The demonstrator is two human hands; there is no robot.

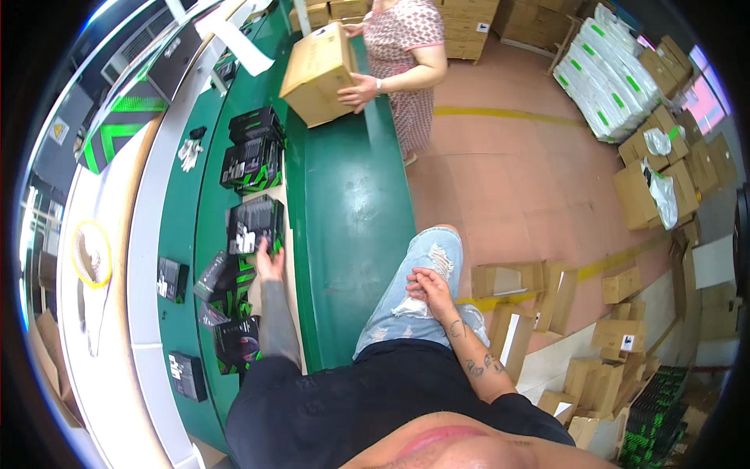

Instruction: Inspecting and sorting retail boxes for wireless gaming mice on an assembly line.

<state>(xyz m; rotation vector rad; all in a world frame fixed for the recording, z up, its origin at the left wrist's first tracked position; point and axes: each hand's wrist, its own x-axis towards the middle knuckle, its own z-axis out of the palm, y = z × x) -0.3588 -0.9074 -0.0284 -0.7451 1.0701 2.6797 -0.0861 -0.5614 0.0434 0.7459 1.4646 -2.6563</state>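
My left hand [270, 262] reaches over the green workbench, fingers apart, at the near edge of a black box [256, 223] with green stripes and a pale printed side. The fingertips seem to touch the box but do not wrap round it. Beyond it lie more black-and-green boxes [248, 166], some stacked. Several others [234, 338] lie in a loose pile beside my left forearm. My right hand [431, 289] rests over my knee in ripped jeans, its fingers loosely stretched, with nothing in it.
Across the bench [351, 203], another person's hands [359, 92] hold a large brown carton [319, 74]. White gloves [189, 154] and single black boxes [172, 279] lie farther left. Flattened cartons [508, 279] cover the floor at right; wrapped white stacks [608, 78] stand behind.
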